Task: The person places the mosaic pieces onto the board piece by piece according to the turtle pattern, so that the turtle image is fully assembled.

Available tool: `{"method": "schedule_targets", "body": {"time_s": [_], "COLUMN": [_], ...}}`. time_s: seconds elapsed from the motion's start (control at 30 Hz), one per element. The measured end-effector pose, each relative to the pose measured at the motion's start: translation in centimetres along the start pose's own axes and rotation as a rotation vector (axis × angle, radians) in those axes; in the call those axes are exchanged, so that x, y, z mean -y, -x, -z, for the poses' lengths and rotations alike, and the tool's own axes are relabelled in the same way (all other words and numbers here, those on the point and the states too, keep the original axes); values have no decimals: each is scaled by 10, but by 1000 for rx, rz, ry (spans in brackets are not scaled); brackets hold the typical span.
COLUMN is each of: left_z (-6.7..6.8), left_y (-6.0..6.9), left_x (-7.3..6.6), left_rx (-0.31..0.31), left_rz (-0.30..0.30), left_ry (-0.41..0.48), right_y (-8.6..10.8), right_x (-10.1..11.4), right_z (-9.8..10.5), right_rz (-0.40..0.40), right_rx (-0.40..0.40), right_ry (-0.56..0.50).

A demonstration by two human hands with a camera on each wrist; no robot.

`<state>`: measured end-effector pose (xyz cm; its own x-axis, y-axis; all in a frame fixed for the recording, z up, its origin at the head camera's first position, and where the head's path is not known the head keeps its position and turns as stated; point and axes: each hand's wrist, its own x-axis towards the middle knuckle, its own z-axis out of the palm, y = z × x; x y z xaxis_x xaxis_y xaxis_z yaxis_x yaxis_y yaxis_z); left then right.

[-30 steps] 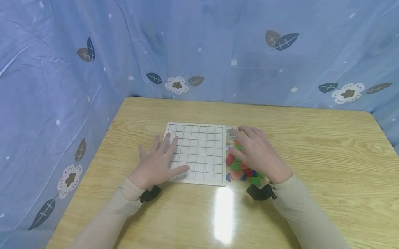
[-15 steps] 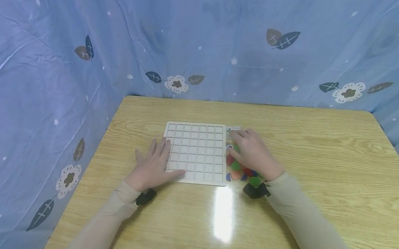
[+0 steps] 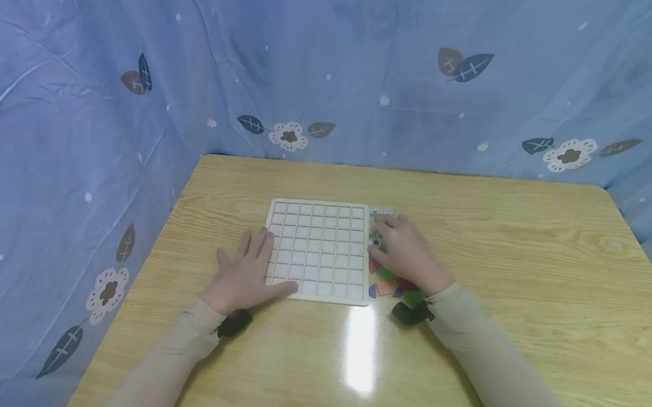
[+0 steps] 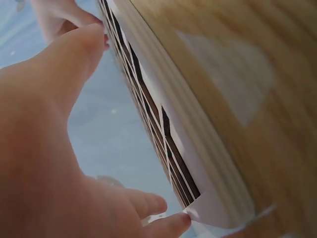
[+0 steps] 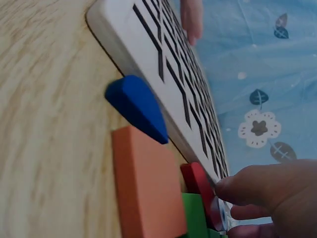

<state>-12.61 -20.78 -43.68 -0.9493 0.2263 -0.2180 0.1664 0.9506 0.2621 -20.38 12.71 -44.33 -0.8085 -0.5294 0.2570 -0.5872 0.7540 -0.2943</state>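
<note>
A white square board (image 3: 322, 248) with a grid of square cells lies on the table. Over its left part my left hand (image 3: 242, 277) rests with fingers spread and straight, thumb along the front edge. Beyond the board's right edge my right hand (image 3: 408, 251) reaches down over a pile of coloured pieces, fingers bent, thumb apart from them. A small round white piece (image 3: 376, 242) with a dark centre shows in that gap. A printed card (image 3: 381, 211) is partly covered by the fingers. In the right wrist view the thumb is beside a red piece (image 5: 198, 181).
Next to the board are a salmon-coloured square (image 3: 385, 288), a blue half-round piece (image 3: 373, 291) and several green and red pieces, partly under the right hand. The wooden table (image 3: 528, 258) ends at a blue patterned curtain (image 3: 336, 70).
My right hand has come down and left toward the round piece and card, its fingers bending more. My left hand has slid a little left and settled on the board's left side.
</note>
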Motion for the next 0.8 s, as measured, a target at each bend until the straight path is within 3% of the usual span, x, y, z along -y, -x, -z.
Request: {"method": "schedule_targets", "body": {"time_s": [0.63,0.8], "left_z": [-6,-6], "left_y": [0,-1], "left_x": [6,6], "left_rx": [5,5], "left_rz": [-8,-7], "left_ry": [-7,-5], "right_y": [-1,-2], "right_x": [3,2], "right_z": [-4,-5], "right_rz": [-47,-27], "right_rx": [10,-12], "right_ry": [2,12]}}
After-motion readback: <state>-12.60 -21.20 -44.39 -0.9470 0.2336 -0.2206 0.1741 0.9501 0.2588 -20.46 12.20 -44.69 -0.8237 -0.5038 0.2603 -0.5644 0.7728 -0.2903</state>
